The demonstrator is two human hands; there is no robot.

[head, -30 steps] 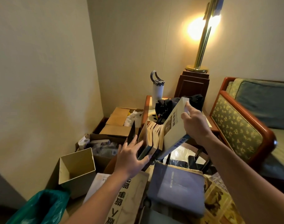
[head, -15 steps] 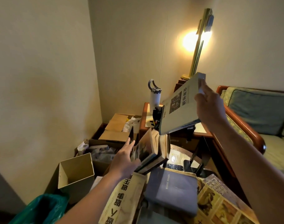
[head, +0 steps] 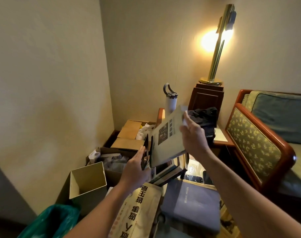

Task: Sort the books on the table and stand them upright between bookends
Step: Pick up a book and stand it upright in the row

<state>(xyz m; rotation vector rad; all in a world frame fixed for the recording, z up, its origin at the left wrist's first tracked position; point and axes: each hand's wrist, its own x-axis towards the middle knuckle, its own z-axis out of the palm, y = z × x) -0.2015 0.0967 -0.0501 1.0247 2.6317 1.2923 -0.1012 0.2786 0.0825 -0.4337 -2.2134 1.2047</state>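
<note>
At six o'clock, nearest, a tan paper-covered book (head: 137, 212) printed with big black characters lies flat, and just beside it at four o'clock lies a thick book (head: 191, 203) bound in matte purple-blue cloth with faint gilt lettering. At eight o'clock a crumpled green plastic bag (head: 50, 222) sits beside an open square cardboard box (head: 88, 182). Beyond the tan book the left hand (head: 136, 169) reaches up, its fingers straight and pressed together, flat against a thin black bookend (head: 145, 152) that stands upright. To the bookend's three o'clock a short row of books (head: 167, 170) leans on its edges, dark spines downward. Over that row the right hand (head: 192, 138) holds a pale, smooth-covered book (head: 165, 143) tilted, its lower edge at the top of the row just beside the bookend. The fingers are curled round its upper right edge; motion blur hides the fingertips. At ten o'clock of the hands stand more brown cartons (head: 129, 133) with open flaps and white wrapping. Farther off, at twelve o'clock, a white cylindrical bottle (head: 170, 102) with a dark loop handle stands beside a heap of black cloth (head: 204, 117). A brass lamp (head: 216, 54) glows on a dark wooden pedestal at one o'clock. At three o'clock is an armchair (head: 259, 143) of glossy red-brown wood and patterned green fabric.
</note>
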